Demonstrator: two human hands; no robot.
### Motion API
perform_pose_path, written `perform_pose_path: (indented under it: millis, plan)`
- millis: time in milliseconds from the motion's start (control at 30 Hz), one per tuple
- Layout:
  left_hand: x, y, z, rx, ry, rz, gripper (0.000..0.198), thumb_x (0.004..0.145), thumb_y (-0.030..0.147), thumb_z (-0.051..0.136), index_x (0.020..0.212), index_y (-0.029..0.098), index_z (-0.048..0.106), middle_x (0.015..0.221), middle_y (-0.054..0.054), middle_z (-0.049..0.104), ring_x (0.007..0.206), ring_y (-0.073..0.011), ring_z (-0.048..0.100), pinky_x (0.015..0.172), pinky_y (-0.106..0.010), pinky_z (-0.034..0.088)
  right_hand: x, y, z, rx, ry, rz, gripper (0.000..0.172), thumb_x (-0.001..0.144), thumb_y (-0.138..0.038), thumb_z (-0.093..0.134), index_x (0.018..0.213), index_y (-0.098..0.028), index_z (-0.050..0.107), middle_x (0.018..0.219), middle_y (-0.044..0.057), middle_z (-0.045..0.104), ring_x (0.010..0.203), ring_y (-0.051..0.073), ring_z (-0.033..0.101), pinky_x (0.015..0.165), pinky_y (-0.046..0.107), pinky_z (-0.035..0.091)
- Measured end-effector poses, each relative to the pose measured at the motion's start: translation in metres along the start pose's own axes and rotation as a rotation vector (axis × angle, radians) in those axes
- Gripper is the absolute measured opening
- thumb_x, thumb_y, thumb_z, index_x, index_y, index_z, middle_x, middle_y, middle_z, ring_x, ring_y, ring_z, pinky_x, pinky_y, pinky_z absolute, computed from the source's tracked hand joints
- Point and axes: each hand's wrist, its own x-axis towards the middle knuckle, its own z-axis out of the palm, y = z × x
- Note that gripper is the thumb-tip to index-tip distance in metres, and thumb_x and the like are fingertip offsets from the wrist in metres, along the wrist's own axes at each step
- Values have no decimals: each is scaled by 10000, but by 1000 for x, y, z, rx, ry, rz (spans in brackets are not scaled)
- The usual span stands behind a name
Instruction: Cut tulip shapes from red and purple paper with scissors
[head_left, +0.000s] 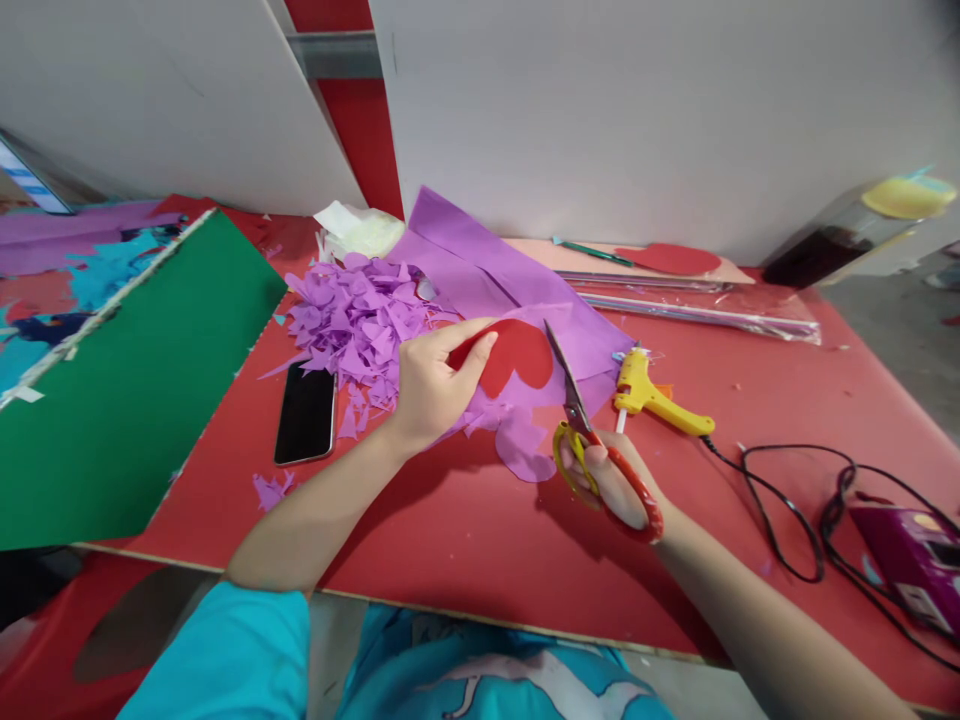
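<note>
Red counter (465, 565) beneath: red heart (521, 355) pinched by fingers of left hand (433, 385) — presumably for steadiness; scissors (574, 410) held by right hand (609, 475), fingers curled around handles (646, 497).

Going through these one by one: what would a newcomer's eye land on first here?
Probably the bright red heart-shaped cutout in the left hand, with the red-and-yellow-handled metal scissors held in the right hand beside it. Next, the heap of purple scraps just left of the left hand, then the large flat green panel at the picture's left.
</note>
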Motion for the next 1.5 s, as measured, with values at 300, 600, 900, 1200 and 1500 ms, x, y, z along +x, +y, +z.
perform_pose_path:
  millis: [300, 600, 900, 1200, 1500]
  plan:
    - [1, -1, -1, -35, -6, -39, 158, 818, 190, 603, 935, 187, 708, 931, -21, 740, 861, -160, 694, 805, -276, 571, 3, -1, -5, -100, -25, 44, 625, 715, -799, 391, 693, -182, 488, 511, -37, 389, 375, 82, 332, 342, 237, 278]
    - [6, -5, -5, -4, -12, -41, 140, 803, 207, 621, 908, 189, 712, 912, -20, 743, 854, -167, 697, 805, -279, 574, 1, -1, -2, 69, -123, 79, 681, 719, -796, 388, 891, -153, 533, 672, 0, 471, 435, 76, 382, 371, 216, 309]
    - [9, -5, -9, -21, -33, -19, 137, 799, 193, 627, 906, 185, 712, 906, -18, 744, 843, -156, 699, 794, -254, 572, -7, -1, -8, -6, -194, -17, 636, 814, -725, 305, 1177, -251, 523, 871, 54, 531, 755, 192, 494, 702, 343, 463]
    - [11, -2, -14, -5, -165, 13, 161, 793, 186, 616, 916, 188, 721, 900, -27, 745, 825, -168, 699, 783, -273, 572, -5, -5, -5, -22, -210, -63, 634, 814, -740, 239, 1165, -295, 524, 961, 47, 545, 675, 170, 441, 664, 326, 442]
    - [7, 3, -9, 0, -236, 96, 166, 794, 158, 609, 914, 167, 723, 914, -38, 744, 807, -164, 705, 769, -245, 565, -2, 0, -4, 66, -219, -64, 633, 784, -766, 278, 1100, -274, 521, 912, 39, 488, 658, 168, 412, 621, 318, 408]
